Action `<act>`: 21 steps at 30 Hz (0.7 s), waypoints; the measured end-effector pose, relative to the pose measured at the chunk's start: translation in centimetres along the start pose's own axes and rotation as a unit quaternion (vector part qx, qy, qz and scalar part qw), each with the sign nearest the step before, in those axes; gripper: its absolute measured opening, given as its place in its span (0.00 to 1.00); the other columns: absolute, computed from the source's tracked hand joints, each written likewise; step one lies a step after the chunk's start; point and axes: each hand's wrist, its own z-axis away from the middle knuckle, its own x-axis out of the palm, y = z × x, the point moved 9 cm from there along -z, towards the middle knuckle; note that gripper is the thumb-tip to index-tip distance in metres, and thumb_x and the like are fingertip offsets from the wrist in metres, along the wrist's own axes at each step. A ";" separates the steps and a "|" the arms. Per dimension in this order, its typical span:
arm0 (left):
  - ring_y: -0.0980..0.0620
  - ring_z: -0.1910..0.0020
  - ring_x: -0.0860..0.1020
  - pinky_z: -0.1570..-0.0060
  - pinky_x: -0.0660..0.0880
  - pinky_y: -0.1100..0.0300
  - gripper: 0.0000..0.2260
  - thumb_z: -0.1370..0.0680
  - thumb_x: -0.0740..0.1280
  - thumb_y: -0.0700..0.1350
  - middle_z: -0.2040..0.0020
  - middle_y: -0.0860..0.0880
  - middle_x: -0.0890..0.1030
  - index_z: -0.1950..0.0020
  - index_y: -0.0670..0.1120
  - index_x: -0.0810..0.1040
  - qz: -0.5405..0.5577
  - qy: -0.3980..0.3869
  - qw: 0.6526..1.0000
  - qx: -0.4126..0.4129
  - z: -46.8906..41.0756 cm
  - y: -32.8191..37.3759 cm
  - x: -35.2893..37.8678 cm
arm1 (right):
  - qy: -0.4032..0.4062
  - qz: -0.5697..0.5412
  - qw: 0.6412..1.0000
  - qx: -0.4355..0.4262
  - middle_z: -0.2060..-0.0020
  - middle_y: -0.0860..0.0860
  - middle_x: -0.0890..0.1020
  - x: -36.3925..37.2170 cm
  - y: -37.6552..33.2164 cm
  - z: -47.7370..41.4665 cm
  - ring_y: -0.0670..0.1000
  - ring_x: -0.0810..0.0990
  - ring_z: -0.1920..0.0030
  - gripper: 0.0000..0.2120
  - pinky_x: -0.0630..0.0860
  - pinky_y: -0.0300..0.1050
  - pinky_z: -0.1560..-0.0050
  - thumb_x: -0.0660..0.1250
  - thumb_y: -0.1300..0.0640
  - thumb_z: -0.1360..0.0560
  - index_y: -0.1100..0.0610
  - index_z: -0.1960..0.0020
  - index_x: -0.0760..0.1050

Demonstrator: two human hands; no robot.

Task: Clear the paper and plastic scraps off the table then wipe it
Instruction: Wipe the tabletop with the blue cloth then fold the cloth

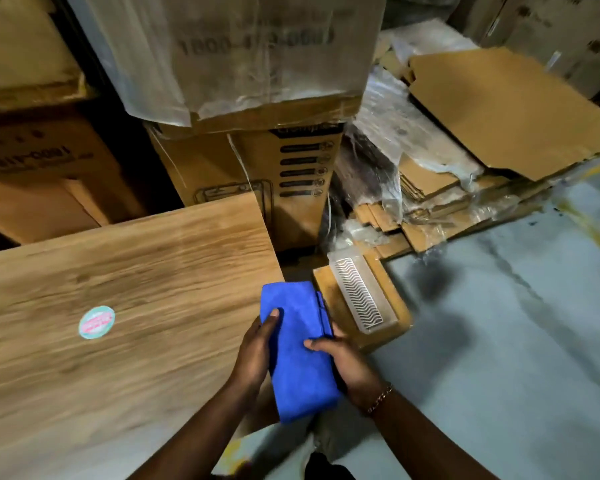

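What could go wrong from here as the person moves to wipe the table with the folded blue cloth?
1. The blue cloth is held by both the left hand and right hand past the table edge; a loose grip could drop it on the floor.
2. The round sticker may snag or peel when wiped.

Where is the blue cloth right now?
The blue cloth is low in the middle of the head view, held folded between the left hand and right hand, just off the wooden table's right edge.
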 end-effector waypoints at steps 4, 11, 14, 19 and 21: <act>0.47 0.52 0.80 0.56 0.73 0.55 0.10 0.15 0.63 0.52 0.50 0.47 0.81 0.46 0.47 0.78 -0.117 0.021 0.993 -0.006 -3.3 -1.7 2.9 | 0.026 0.001 0.999 0.022 0.42 0.53 0.86 -6.6 -1.1 -2.9 0.57 0.85 0.41 0.29 0.81 0.52 0.44 0.71 0.65 0.37 0.53 0.36 0.79; 0.40 0.25 0.68 0.31 0.68 0.39 0.37 0.23 0.51 0.70 0.24 0.44 0.71 0.24 0.48 0.72 -0.570 0.127 0.799 0.142 -10.6 -3.5 -0.9 | 0.087 0.054 0.994 0.031 0.39 0.53 0.83 -16.3 -3.3 -9.8 0.60 0.80 0.35 0.34 0.75 0.61 0.32 0.70 0.64 0.41 0.51 0.34 0.75; 0.40 0.19 0.61 0.26 0.62 0.33 0.41 0.21 0.45 0.74 0.18 0.42 0.64 0.19 0.48 0.67 -0.634 0.133 0.751 0.128 -12.8 -5.1 -2.4 | 0.094 0.078 0.992 0.037 0.39 0.50 0.82 -18.7 -4.1 -13.0 0.58 0.80 0.37 0.33 0.76 0.58 0.34 0.67 0.64 0.39 0.50 0.34 0.74; 0.39 0.16 0.50 0.23 0.52 0.32 0.41 0.21 0.48 0.72 0.14 0.42 0.51 0.14 0.49 0.53 -0.689 0.130 0.702 0.128 -13.8 -7.3 -2.0 | 0.119 0.142 0.982 0.044 0.38 0.55 0.81 -22.8 -3.7 -19.6 0.59 0.79 0.39 0.35 0.76 0.59 0.35 0.66 0.64 0.41 0.54 0.34 0.75; 0.41 0.15 0.46 0.22 0.50 0.34 0.41 0.21 0.48 0.72 0.14 0.43 0.47 0.14 0.49 0.50 -0.691 0.146 0.693 0.143 -13.7 -7.2 -1.8 | 0.126 0.197 0.971 0.054 0.39 0.54 0.82 -24.1 -3.1 -22.0 0.60 0.80 0.38 0.33 0.77 0.61 0.35 0.66 0.62 0.41 0.53 0.35 0.76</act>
